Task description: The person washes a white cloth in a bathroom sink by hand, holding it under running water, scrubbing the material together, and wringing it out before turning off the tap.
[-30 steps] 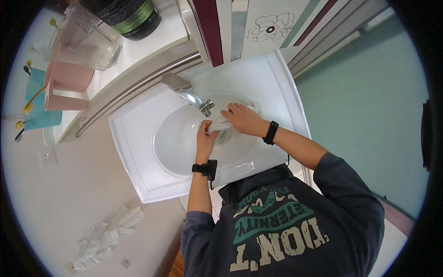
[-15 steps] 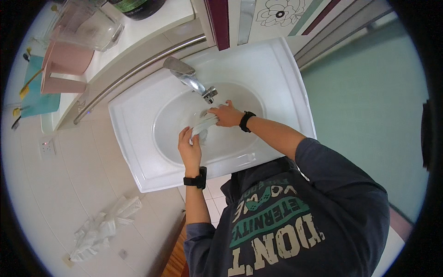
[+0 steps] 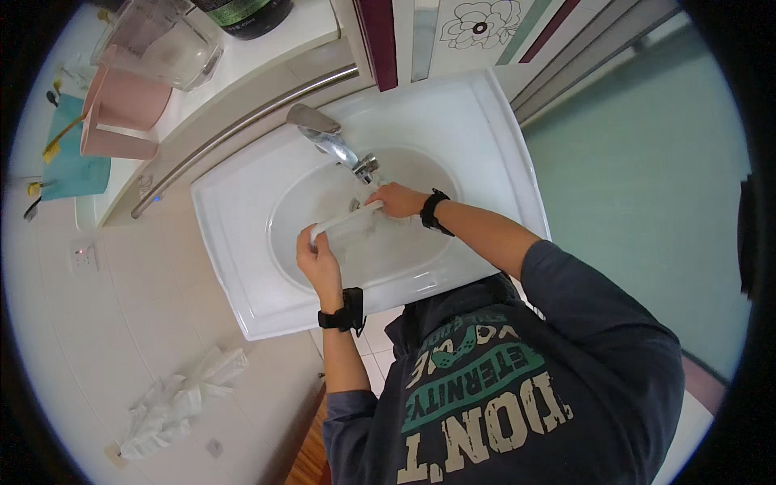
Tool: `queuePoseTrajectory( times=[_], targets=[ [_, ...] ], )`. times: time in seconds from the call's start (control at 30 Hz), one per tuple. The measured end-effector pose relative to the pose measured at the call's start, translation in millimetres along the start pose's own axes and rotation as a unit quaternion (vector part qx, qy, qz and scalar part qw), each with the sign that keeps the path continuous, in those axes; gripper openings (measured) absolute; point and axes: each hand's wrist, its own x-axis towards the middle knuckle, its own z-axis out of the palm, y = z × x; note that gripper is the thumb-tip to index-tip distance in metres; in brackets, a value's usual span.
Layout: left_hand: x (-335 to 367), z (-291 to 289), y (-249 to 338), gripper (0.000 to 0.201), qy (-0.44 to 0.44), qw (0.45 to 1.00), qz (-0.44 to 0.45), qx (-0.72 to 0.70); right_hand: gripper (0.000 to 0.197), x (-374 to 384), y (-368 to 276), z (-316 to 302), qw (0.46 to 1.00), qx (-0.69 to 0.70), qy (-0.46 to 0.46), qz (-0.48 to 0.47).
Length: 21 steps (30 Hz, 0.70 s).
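A wet-looking white cloth (image 3: 347, 221) is stretched between my two hands over the basin of a white sink (image 3: 495, 153). My left hand (image 3: 318, 257) pinches its near left end between thumb and fingers. The far right end is gripped in my right hand (image 3: 398, 200), close below the spout of a chrome faucet (image 3: 338, 147). From the spout a little water seems to fall beside my right hand. Lower down, the cloth's hanging part blends with the white basin, so its full shape cannot be made out.
Beyond the sink at the left, a white shelf (image 3: 242, 69) holds a pink cup (image 3: 121, 144), a teal cup (image 3: 77, 174) with toothbrushes and a clear container (image 3: 182, 61). A metal rail (image 3: 242, 139) runs below it. A white plastic bag (image 3: 182, 396) hangs on the left wall.
My left hand has moved left and slightly down, away from my right hand. Between them the cloth has gone from bunched to pulled out longer and straighter.
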Motion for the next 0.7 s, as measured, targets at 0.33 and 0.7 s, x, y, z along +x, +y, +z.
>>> queuePoseTrajectory(
  times=[0.33,0.7],
  targets=[
    [17.5,13.1,-1.6,0.017,-0.024,0.997,-0.029,-0.061,0.020,-55.8,-89.1,-110.4,0.960,0.269,0.033,0.074],
    [15.4,40.7,-38.8,0.024,-0.125,0.931,-0.279,-0.198,0.036,-31.6,11.2,-28.7,0.938,0.292,-0.051,0.179]
  ],
)
